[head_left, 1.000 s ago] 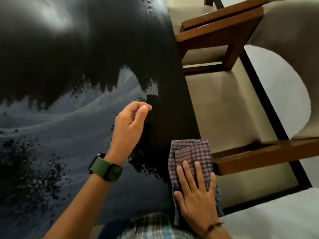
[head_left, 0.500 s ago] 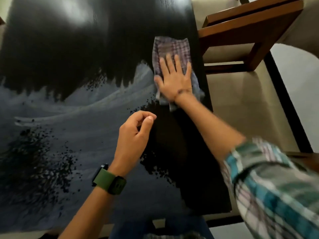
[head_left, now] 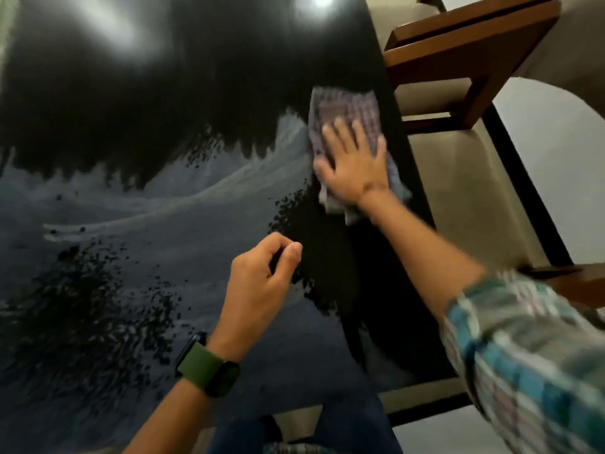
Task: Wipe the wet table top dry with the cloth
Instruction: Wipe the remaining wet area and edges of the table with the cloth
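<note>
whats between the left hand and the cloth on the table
Head view: nothing stands between the left hand and the cloth, only bare dark table top edged with speckled wet film. The right hand presses the cloth.

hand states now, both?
Left hand: fingers loosely curled, holding nothing, idle above the table top.
Right hand: open, flat, pressing the cloth on the table top.

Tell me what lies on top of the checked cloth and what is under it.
The right hand presses flat on the checked cloth, fingers spread. Under the cloth is the dark table top, near its right edge; whether the covered patch is wet or dry cannot be seen.
</note>
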Demonstrator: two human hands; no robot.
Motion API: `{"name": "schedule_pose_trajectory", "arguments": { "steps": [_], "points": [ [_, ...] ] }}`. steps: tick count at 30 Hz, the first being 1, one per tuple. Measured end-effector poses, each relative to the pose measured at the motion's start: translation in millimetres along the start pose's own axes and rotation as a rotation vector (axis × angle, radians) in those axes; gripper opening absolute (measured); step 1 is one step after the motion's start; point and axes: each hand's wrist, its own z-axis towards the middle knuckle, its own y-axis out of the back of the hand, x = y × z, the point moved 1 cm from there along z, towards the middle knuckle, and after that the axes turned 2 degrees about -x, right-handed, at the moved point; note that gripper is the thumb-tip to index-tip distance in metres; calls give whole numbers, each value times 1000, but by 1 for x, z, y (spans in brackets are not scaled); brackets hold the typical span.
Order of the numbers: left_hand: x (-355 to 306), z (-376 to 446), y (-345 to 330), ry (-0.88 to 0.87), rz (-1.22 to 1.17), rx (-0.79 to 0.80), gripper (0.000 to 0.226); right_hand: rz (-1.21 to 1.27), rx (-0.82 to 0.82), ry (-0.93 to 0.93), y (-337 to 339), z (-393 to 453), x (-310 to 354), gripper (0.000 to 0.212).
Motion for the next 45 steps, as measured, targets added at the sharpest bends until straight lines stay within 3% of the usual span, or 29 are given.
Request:
{"name": "schedule_pose_trajectory", "arguments": {
  "steps": [3, 9, 12, 15, 19, 22, 25, 27, 30, 35, 39, 41, 45],
  "points": [
    [12, -12, 9, -38, 3, 0, 39, -3, 10, -137, -8, 22, 22, 65],
    [37, -28, 19, -8, -38, 30, 42, 16, -47, -55, -37, -191, 54, 65],
    [34, -26, 24, -46, -61, 63, 42, -68, -61, 36, -28, -259, 45, 51],
    [29, -26, 26, -83, -73, 84, 41, -136, -29, -12, -17, -250, 14, 39],
    [29, -37, 24, -126, -26, 134, 40, -79, -82, -267, -14, -184, -21, 61],
    [36, -47, 26, -142, 23, 131, 26, -53, -45, -406, -24, -172, -6, 69],
    [42, -49, 28, -132, 60, 62, 6, -67, -70, -223, -49, -203, 74, 72],
    [41, -46, 26, -155, 103, 27, 5, -30, -13, -51, -60, -232, 121, 71],
    [36, -39, 23, -220, 152, 34, 8, -7, 19, 22, -56, -247, 97, 63],
    [31, -38, 16, -277, 156, 64, 12, 10, -76, -480, -34, -257, -51, 56],
    [39, -46, 10, -340, 271, 112, 11, 2, -92, -631, -32, -259, -59, 60],
    [47, -51, 11, -370, 334, 116, 11, -73, -100, -550, -42, -261, -10, 64],
    [53, -53, 27, -383, 376, 76, 12, -82, -45, -126, -66, -269, 121, 66]
  ]
}}
